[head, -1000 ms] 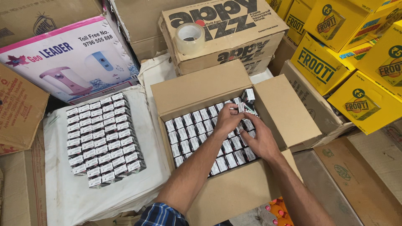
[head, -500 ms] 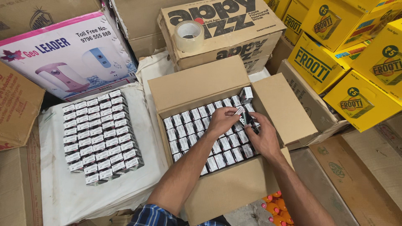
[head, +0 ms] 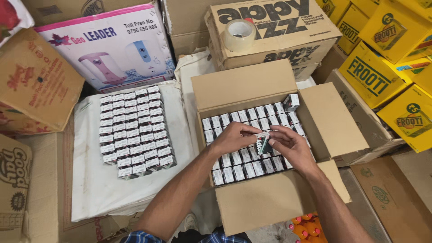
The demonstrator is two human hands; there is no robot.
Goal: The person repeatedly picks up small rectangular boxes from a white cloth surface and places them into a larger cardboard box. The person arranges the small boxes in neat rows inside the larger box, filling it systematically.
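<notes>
Hands meet over the open cardboard carton (head: pixel 245 87) at the middle of the scene; the left hand (head: pixel 234 138) and right hand (head: pixel 288 145) pinch one small packet (head: pixel 263 143) between their fingertips, each clenched lightly on an end of it, just above the rows of like packets (head: pixel 252 135) that stand upright inside the carton. Judging by this, the step in hand is the handling of a single packet over an all but full top layer; the next move would call for a steady pinch and a straight line into a gap, since the rows stand touching one another. One more packet (head: pixel 291 101) lies tilted at the far right corner of the carton, apart from the rows. Left of the carton, a block of the same packets (head: pixel 135 130) sits on a white sheet (head: pixel 90 189); a roll of clear tape (head: pixel 239 35) rests on a far box. The hands hide the rows beneath them, so any free slot there cannot be made out; the packet's faces are too small to read; the orange bottles (head: pixel 306 227) at the near edge are cut off.
</notes>
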